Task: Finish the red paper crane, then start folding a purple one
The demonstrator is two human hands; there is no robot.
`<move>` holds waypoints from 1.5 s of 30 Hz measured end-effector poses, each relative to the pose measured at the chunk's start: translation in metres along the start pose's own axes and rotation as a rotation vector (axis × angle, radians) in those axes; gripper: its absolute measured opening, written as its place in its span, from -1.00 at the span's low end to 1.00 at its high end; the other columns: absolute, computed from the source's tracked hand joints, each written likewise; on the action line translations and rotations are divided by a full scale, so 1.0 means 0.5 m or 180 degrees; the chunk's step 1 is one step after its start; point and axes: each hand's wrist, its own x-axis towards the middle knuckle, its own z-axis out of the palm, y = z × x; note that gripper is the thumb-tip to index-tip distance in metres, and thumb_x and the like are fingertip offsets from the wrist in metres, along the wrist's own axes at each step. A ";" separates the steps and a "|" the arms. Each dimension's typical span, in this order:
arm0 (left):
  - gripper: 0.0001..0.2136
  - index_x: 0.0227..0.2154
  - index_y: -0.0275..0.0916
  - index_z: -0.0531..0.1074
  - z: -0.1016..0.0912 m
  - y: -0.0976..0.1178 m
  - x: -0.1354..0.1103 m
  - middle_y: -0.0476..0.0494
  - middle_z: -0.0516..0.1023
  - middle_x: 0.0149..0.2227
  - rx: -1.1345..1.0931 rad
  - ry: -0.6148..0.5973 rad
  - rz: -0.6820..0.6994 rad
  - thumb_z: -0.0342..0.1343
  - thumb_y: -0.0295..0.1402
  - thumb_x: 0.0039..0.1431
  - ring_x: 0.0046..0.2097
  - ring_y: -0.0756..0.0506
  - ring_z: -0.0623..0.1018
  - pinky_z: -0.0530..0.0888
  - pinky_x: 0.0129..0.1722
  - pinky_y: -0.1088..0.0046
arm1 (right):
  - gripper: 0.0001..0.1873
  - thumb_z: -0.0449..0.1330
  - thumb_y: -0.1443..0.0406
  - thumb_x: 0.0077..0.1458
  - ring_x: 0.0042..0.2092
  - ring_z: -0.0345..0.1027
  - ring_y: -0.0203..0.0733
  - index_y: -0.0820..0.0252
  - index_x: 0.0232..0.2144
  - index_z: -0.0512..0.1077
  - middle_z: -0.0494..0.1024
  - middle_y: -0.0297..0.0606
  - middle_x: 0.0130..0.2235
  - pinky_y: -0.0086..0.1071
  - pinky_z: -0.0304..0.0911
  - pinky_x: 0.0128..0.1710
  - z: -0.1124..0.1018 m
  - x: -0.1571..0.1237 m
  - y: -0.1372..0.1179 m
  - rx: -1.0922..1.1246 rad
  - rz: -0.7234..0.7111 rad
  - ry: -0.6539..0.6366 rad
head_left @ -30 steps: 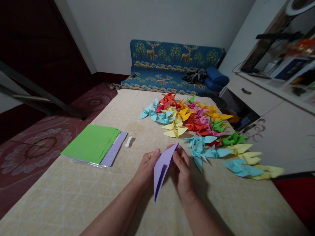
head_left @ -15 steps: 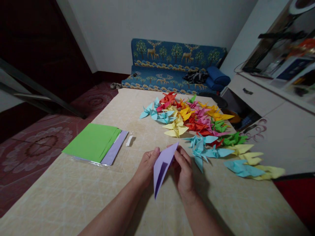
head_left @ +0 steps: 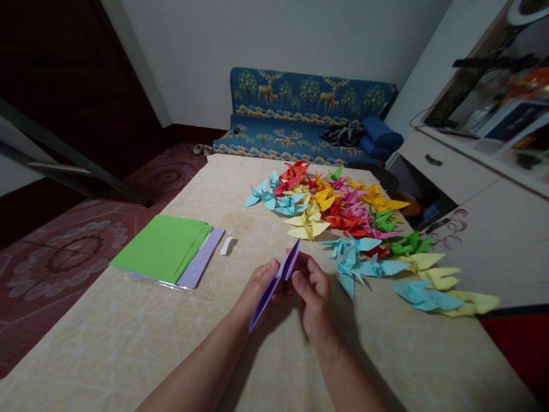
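A folded sheet of purple paper [head_left: 275, 284] is held above the table, turned nearly edge-on, so its narrow side faces me. My left hand [head_left: 258, 286] grips it from the left, the thumb on top near the middle of the paper. From the right, my right hand [head_left: 315, 294] has curled fingers at the upper part of the paper, with the thumb close to its edge. Some of the fingertips are hidden behind the paper. Just beyond my right hand lie light blue paper cranes [head_left: 351, 260].
Many folded cranes in red [head_left: 345, 222], yellow [head_left: 307, 223], orange, pink and green spread over the table's right side. On the left lies a stack of green paper [head_left: 158, 247] over purple sheets [head_left: 201, 260], beside a small white strip [head_left: 227, 245]. A blue sofa [head_left: 283, 123] stands behind the table [head_left: 107, 337].
The purple paper has turned from showing its broad face to nearly edge-on, and its lower tip has swung left. My right thumb has moved down a little along it.
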 end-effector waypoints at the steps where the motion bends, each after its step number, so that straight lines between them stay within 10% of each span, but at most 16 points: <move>1: -0.58 -0.57 -0.32 0.40 -0.001 -0.002 0.001 0.06 0.25 -0.65 -0.0155 -0.0078 0.0013 0.17 0.00 0.11 -0.59 0.09 0.23 0.20 -0.54 0.57 | -0.56 0.30 0.11 0.02 -0.48 0.36 -0.28 0.08 -0.05 0.42 0.52 -0.32 -0.31 -0.41 0.27 -0.50 -0.001 0.002 0.002 0.0018 -0.0026 -0.0066; 12: -0.71 -0.24 -0.27 0.42 0.003 0.006 0.004 0.01 0.47 -0.55 0.0114 0.0012 0.0392 0.28 -0.19 0.08 -0.53 0.03 0.45 0.35 -0.46 0.54 | -0.69 0.25 0.11 0.07 -0.48 0.23 -0.27 0.04 -0.12 0.45 0.48 -0.33 -0.38 -0.43 0.10 -0.53 -0.011 0.008 0.008 -0.0139 -0.0153 0.0085; 26: -0.82 -0.50 -0.31 0.46 0.008 0.018 0.000 -0.04 0.52 -0.51 0.0862 0.0736 0.0866 0.36 -0.43 -0.15 -0.46 -0.02 0.47 0.40 -0.41 0.50 | -0.75 0.30 0.11 0.04 -0.45 0.30 -0.28 0.13 -0.30 0.49 0.49 -0.35 -0.44 -0.49 0.15 -0.51 -0.026 0.006 0.008 -0.0818 0.0028 0.0209; 45: -0.68 -0.09 -0.37 0.56 -0.002 0.029 -0.008 -0.34 0.62 -0.14 0.0453 -0.0396 0.0329 0.26 -0.33 0.10 -0.17 -0.18 0.59 0.46 -0.09 0.31 | -0.74 0.37 0.17 -0.08 -0.46 0.33 -0.30 0.18 -0.36 0.49 0.50 -0.35 -0.45 -0.49 0.21 -0.51 -0.058 0.035 0.045 -0.0694 -0.0035 0.1007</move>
